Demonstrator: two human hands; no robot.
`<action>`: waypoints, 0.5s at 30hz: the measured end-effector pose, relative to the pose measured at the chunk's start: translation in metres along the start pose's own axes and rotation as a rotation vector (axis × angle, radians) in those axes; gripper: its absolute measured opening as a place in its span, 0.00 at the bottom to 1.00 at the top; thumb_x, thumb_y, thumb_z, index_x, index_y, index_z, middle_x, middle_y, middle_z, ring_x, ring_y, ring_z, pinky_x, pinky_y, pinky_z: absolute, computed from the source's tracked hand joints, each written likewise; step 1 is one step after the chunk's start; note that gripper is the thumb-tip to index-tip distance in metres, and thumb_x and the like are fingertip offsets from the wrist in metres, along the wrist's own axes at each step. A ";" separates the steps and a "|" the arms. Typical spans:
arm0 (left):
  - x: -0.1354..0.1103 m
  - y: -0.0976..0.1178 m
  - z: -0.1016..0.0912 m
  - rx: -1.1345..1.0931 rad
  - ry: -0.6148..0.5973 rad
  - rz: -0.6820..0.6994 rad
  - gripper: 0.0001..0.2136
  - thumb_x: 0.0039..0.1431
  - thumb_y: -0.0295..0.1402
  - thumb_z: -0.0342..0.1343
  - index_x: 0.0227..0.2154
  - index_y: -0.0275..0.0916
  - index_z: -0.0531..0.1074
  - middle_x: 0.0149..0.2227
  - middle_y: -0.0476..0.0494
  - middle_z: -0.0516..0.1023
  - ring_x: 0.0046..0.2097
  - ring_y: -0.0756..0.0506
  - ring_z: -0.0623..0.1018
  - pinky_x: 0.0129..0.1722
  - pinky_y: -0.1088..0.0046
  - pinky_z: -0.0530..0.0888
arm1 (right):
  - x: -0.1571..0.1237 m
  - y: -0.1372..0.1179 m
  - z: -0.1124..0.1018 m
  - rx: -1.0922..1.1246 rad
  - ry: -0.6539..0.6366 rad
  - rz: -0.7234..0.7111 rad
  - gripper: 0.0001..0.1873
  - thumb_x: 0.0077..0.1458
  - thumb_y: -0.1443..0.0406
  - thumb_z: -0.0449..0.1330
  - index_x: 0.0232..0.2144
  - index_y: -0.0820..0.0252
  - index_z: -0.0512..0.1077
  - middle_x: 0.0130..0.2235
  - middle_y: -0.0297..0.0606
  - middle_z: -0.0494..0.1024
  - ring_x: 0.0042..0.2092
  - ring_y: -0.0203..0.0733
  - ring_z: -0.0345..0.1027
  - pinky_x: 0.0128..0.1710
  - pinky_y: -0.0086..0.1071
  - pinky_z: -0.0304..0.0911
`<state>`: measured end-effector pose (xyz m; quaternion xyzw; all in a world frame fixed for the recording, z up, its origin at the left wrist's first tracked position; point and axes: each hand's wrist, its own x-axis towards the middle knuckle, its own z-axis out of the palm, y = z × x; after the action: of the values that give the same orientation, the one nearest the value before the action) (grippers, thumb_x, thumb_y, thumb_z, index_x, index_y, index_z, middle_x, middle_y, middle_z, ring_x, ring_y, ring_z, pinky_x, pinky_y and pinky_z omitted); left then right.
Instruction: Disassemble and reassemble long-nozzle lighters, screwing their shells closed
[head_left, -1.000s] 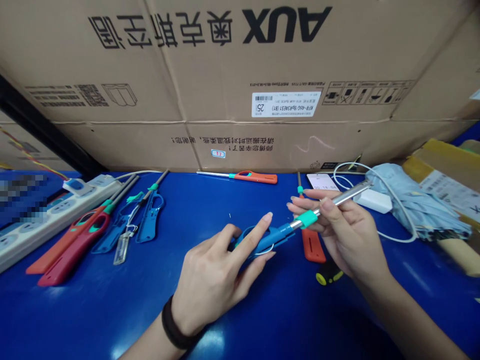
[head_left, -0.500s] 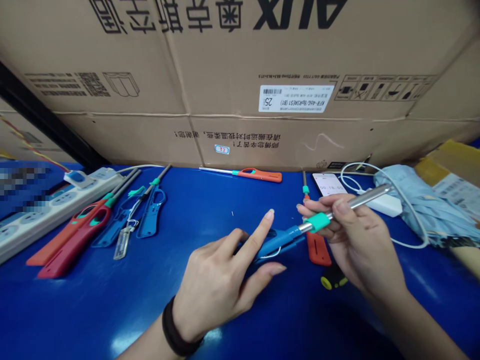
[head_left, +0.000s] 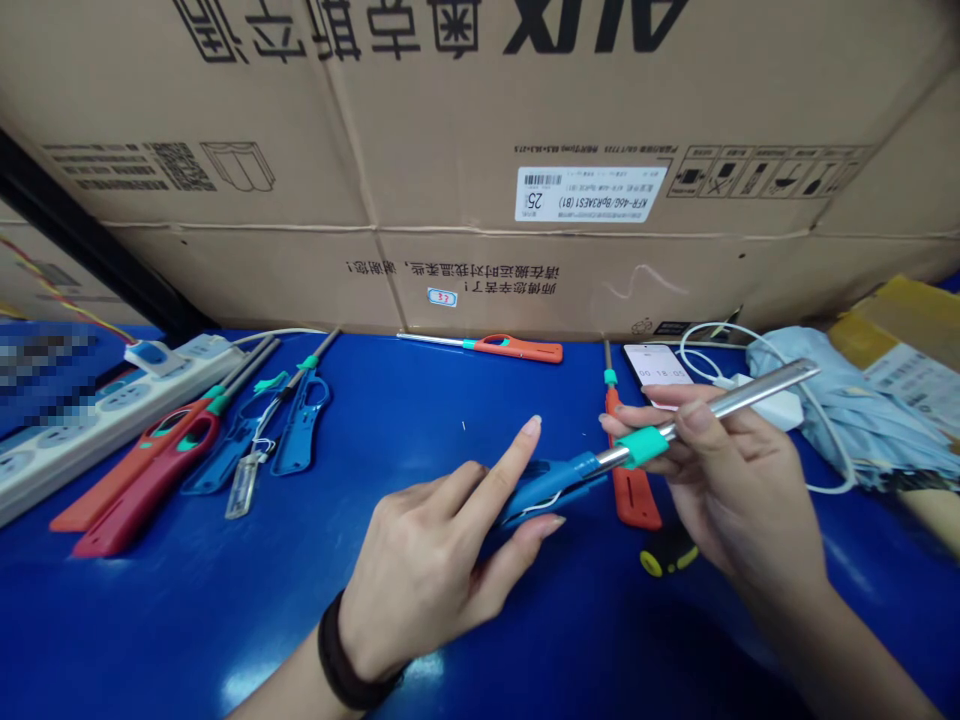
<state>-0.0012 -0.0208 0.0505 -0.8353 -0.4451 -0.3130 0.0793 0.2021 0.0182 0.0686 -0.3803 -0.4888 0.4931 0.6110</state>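
Note:
A blue long-necked lighter [head_left: 559,478] lies across the middle, its handle in the grip of my left hand [head_left: 442,550]. The left index finger points out along the handle, and a white wire shows at the handle's side. My right hand [head_left: 735,470] pinches the lighter's metal tube [head_left: 772,388] between thumb and fingers. A green collar [head_left: 643,447] sits on the tube, with a short stretch of bare metal between it and the blue handle. Beneath the right fingers lies an orange lighter [head_left: 636,492], partly covered by them.
To the left are red and orange lighters [head_left: 142,490], blue handle shells [head_left: 300,430] and a power strip [head_left: 71,430]. Another orange lighter [head_left: 525,348] lies before a large carton [head_left: 450,200]. On the right are a phone [head_left: 656,368], a folded umbrella [head_left: 862,400] and a black-yellow tool [head_left: 667,558].
My right hand has moved slightly right, the metal tube with it. The green collar has shifted right, and a little more bare metal shows beside the handle. My left hand has barely moved.

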 end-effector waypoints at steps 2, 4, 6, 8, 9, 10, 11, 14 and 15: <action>-0.001 0.000 0.000 0.014 -0.003 0.014 0.24 0.63 0.40 0.51 0.59 0.36 0.59 0.23 0.53 0.68 0.20 0.53 0.67 0.21 0.77 0.65 | 0.000 -0.001 0.001 0.001 0.012 0.009 0.06 0.51 0.57 0.64 0.32 0.51 0.76 0.30 0.31 0.82 0.34 0.41 0.78 0.31 0.29 0.75; -0.002 0.000 0.001 0.036 -0.015 0.027 0.24 0.63 0.39 0.51 0.60 0.38 0.59 0.24 0.53 0.68 0.21 0.53 0.67 0.22 0.77 0.65 | 0.000 -0.001 0.001 0.001 0.016 0.010 0.06 0.51 0.57 0.64 0.31 0.51 0.76 0.30 0.31 0.82 0.33 0.41 0.78 0.30 0.29 0.75; -0.003 -0.001 0.000 0.061 -0.024 0.033 0.24 0.62 0.39 0.52 0.60 0.41 0.59 0.25 0.53 0.68 0.20 0.53 0.67 0.21 0.76 0.65 | 0.000 -0.001 0.001 0.000 0.010 0.005 0.06 0.51 0.57 0.64 0.32 0.51 0.77 0.30 0.31 0.82 0.34 0.41 0.78 0.31 0.29 0.75; -0.004 -0.001 0.000 0.075 -0.033 0.035 0.24 0.62 0.39 0.52 0.60 0.42 0.59 0.25 0.53 0.68 0.20 0.53 0.66 0.21 0.76 0.64 | 0.001 0.000 -0.001 -0.002 -0.008 -0.007 0.07 0.52 0.58 0.63 0.33 0.50 0.76 0.31 0.32 0.82 0.35 0.41 0.78 0.33 0.29 0.75; -0.004 -0.001 0.000 0.077 -0.037 0.035 0.24 0.62 0.39 0.52 0.60 0.42 0.59 0.25 0.53 0.68 0.20 0.53 0.66 0.21 0.76 0.64 | 0.001 0.000 -0.002 -0.005 -0.017 -0.014 0.07 0.53 0.58 0.63 0.35 0.50 0.76 0.31 0.32 0.82 0.35 0.40 0.78 0.34 0.30 0.75; -0.004 -0.001 -0.001 0.077 -0.038 0.036 0.24 0.62 0.39 0.51 0.60 0.42 0.59 0.25 0.53 0.68 0.20 0.53 0.66 0.21 0.76 0.64 | 0.001 0.000 -0.003 -0.011 -0.026 -0.019 0.07 0.54 0.58 0.62 0.36 0.49 0.76 0.32 0.32 0.82 0.36 0.40 0.78 0.34 0.30 0.74; -0.004 -0.001 -0.001 0.078 -0.040 0.038 0.24 0.62 0.39 0.51 0.60 0.42 0.59 0.25 0.53 0.68 0.20 0.53 0.66 0.21 0.76 0.65 | 0.002 0.000 -0.004 -0.019 -0.038 -0.021 0.07 0.54 0.58 0.61 0.37 0.49 0.76 0.32 0.32 0.82 0.36 0.40 0.78 0.35 0.31 0.74; -0.004 -0.001 0.000 0.081 -0.042 0.040 0.24 0.62 0.39 0.51 0.60 0.42 0.58 0.25 0.53 0.68 0.20 0.53 0.66 0.21 0.76 0.64 | 0.002 -0.001 -0.006 -0.047 -0.081 -0.028 0.09 0.56 0.58 0.60 0.39 0.48 0.76 0.33 0.32 0.82 0.37 0.41 0.77 0.37 0.33 0.74; -0.004 -0.001 0.000 0.082 -0.040 0.038 0.24 0.62 0.39 0.51 0.60 0.42 0.58 0.25 0.53 0.68 0.20 0.53 0.66 0.20 0.76 0.64 | 0.002 -0.002 -0.007 -0.056 -0.094 -0.035 0.09 0.56 0.58 0.60 0.40 0.47 0.75 0.33 0.32 0.82 0.37 0.41 0.77 0.36 0.33 0.75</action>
<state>-0.0036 -0.0232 0.0483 -0.8458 -0.4430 -0.2762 0.1105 0.2094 0.0198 0.0691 -0.3651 -0.5371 0.4857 0.5850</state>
